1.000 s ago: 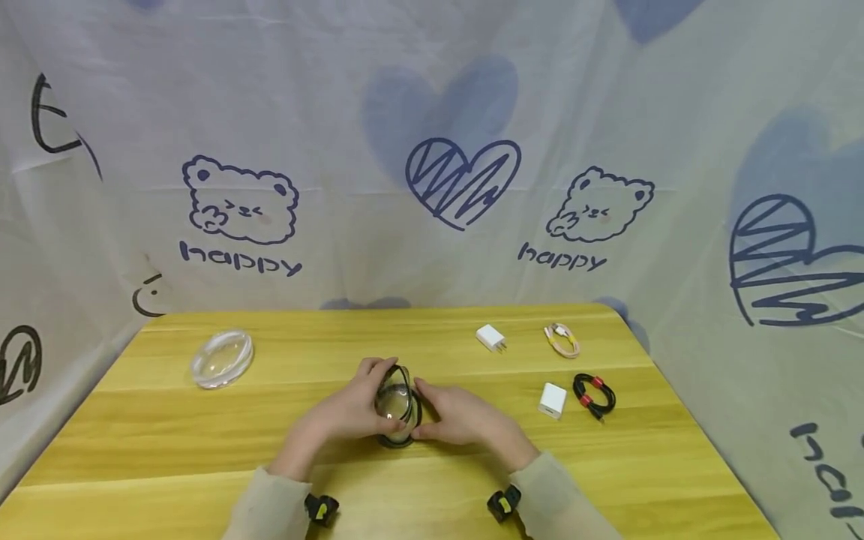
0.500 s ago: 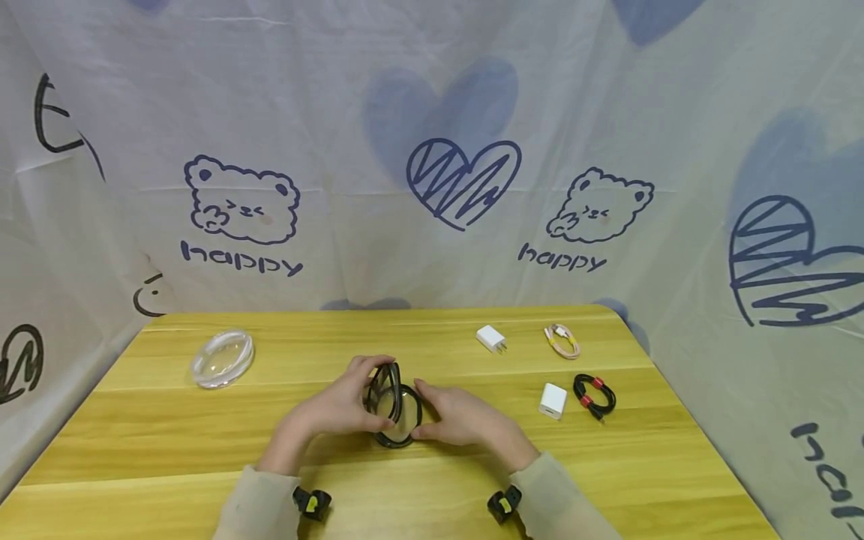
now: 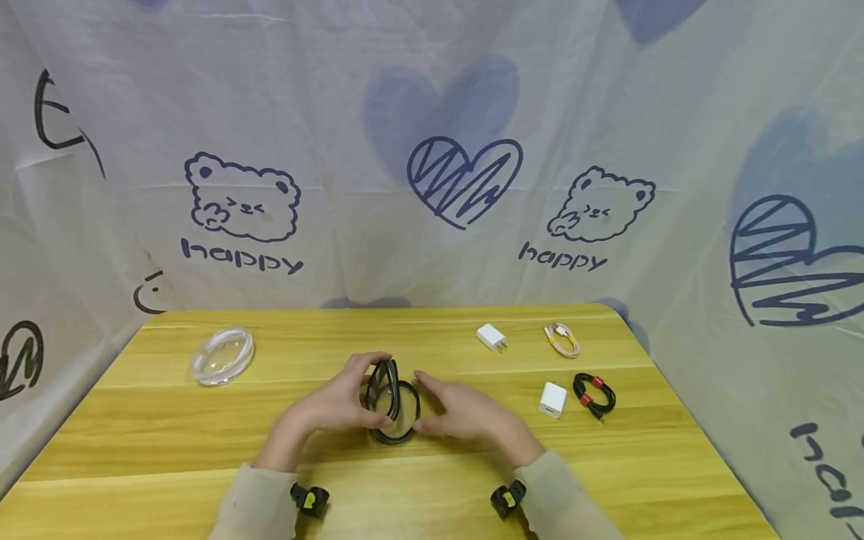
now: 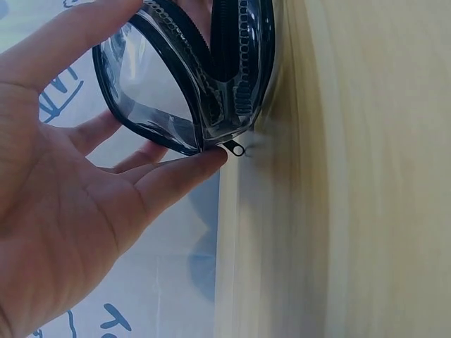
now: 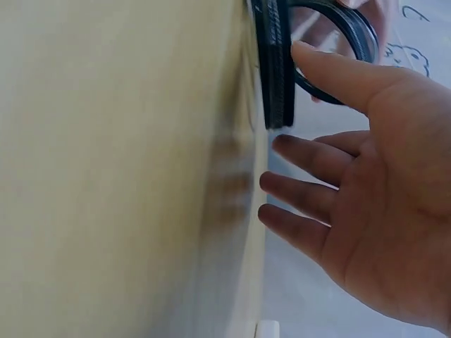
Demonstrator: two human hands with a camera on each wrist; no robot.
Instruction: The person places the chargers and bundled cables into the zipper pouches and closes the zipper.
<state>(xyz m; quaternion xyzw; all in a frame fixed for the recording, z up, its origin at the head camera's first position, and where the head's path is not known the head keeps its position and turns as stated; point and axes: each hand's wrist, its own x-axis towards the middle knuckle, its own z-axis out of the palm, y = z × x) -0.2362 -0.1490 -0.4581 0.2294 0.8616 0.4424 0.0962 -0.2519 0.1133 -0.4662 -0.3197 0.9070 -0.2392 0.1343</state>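
A small round clear pouch (image 3: 394, 386) with black trim and a black zip stands unzipped on the table in front of me. My left hand (image 3: 331, 401) grips its raised flap between thumb and fingers, tilting it up and to the left. In the left wrist view, the zip teeth (image 4: 224, 42) gape apart and a zip pull (image 4: 234, 147) hangs by a fingertip. My right hand (image 3: 466, 412) is at the pouch's right side, fingers loosely extended. The right wrist view shows its thumb (image 5: 313, 60) right at the black rim, the other fingers spread below.
A round clear case with a white rim (image 3: 247, 352) lies at the left. On the right are two white charger plugs (image 3: 490, 337) (image 3: 553, 400), a pale coiled cable (image 3: 571, 346) with yellow ties and a black coiled cable (image 3: 610, 397) with red ties. A printed curtain (image 3: 364, 247) hangs behind.
My left hand has moved left, lifting the flap away from the pouch's lower half and widening the opening. My right hand has stayed at the right side, its fingers slightly more spread.
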